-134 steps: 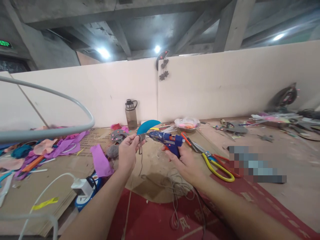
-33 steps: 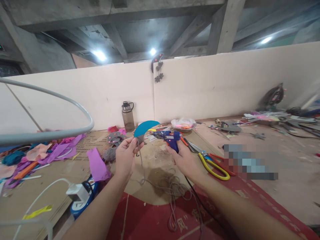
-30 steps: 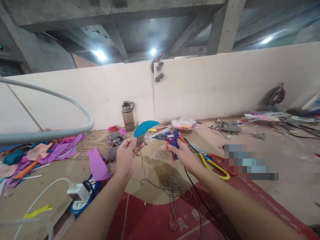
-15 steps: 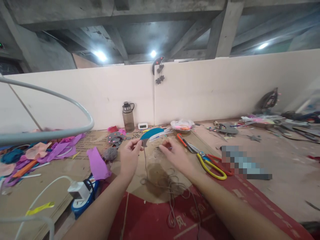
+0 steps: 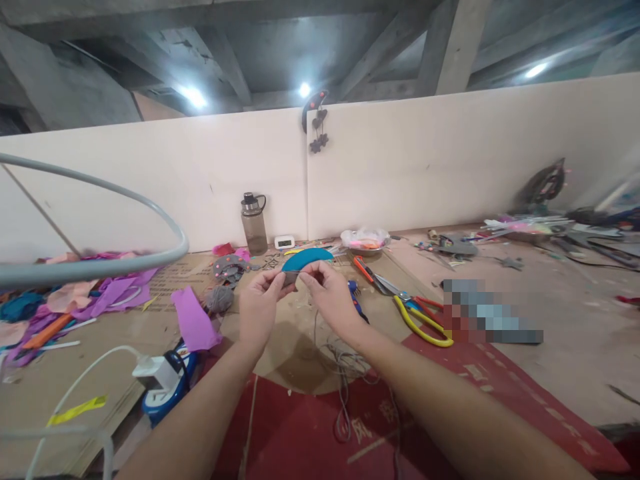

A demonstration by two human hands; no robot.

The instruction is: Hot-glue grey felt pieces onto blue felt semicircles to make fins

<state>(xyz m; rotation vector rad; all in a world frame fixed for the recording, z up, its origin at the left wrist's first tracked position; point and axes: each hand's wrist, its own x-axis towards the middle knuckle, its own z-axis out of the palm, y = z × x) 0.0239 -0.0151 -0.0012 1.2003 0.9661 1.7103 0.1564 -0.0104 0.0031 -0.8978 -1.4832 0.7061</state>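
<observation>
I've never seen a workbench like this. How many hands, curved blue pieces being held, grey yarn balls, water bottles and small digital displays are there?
Hands: 2 (left hand, right hand)
Curved blue piece, held: 1
Grey yarn ball: 1
Water bottle: 1
Small digital display: 1
Total: 6

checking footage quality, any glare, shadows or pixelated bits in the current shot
Head view: ceiling lights flare white; same view: soft shadow on the cardboard below the left hand and right hand; same view: blocky pixelation beside the scissors.
</observation>
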